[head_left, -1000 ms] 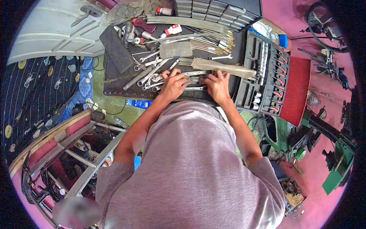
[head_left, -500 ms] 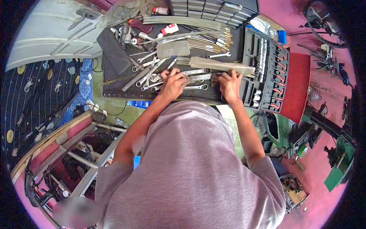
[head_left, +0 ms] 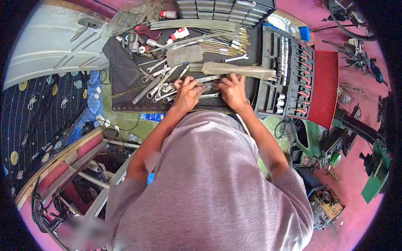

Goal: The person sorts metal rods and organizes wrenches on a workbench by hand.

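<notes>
My left hand point(head_left: 188, 93) is closed, its fingers curled over the left ends of a row of combination wrenches point(head_left: 209, 96) on the dark work mat. At their right ends my right hand point(head_left: 233, 90) is bent downward with closed fingers; they are slightly blurred, and what they hold is hidden. Between the hands the silver wrenches lie roughly side by side. More loose wrenches point(head_left: 155, 87) are heaped left of my left hand. Just beyond my fingers lie thin rods in a paper wrapper point(head_left: 238, 70). A single wrench point(head_left: 235, 58) lies farther back.
To the right sits an open red tool case point(head_left: 320, 88) with sockets and red-handled tools. A clear plastic box point(head_left: 184, 56), a bundle of long rods point(head_left: 197, 26) and a white bottle point(head_left: 180, 34) lie behind. A drawer cabinet point(head_left: 226, 10) stands at the back.
My right hand has moved left along the wrenches, closer to my left hand. My left hand stays on the wrenches. The whole view has shifted slightly.
</notes>
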The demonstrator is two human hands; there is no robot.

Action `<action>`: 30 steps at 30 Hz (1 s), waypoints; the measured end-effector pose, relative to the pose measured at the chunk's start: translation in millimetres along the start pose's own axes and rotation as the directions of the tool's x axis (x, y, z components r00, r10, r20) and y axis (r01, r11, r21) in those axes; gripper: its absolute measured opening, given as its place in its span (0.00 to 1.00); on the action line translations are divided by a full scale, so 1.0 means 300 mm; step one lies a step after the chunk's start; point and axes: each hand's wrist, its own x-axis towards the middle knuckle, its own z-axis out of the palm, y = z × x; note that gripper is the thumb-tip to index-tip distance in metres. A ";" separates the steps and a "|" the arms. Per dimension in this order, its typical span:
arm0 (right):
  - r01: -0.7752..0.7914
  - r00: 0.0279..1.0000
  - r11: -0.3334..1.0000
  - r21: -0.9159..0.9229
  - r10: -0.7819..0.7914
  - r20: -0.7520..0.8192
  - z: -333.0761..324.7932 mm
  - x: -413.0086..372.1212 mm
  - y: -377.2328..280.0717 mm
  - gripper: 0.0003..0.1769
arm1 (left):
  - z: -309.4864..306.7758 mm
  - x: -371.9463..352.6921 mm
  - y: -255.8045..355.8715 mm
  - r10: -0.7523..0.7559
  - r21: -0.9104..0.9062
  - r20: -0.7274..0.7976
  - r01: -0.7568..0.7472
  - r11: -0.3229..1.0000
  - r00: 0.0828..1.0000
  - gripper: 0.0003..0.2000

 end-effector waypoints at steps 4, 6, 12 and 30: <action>-0.156 0.982 0.988 -0.021 0.153 -0.109 -0.017 -0.086 0.124 0.20 | 0.002 -0.003 -0.001 -0.020 0.003 -0.024 0.020 1.000 1.000 0.06; -0.185 0.980 0.980 -0.066 0.180 -0.082 -0.013 -0.089 0.131 0.19 | 0.006 -0.002 -0.003 -0.023 0.005 -0.025 0.023 1.000 0.999 0.05; 0.062 0.996 0.984 0.169 -0.049 -0.078 0.060 0.031 -0.040 0.19 | 0.020 -0.005 -0.005 0.024 0.004 -0.022 -0.023 1.000 0.999 0.07; -0.268 0.941 0.962 0.061 0.274 -0.198 -0.030 -0.096 0.160 0.13 | -0.040 0.026 0.046 -0.112 0.064 0.063 0.108 0.992 0.992 0.06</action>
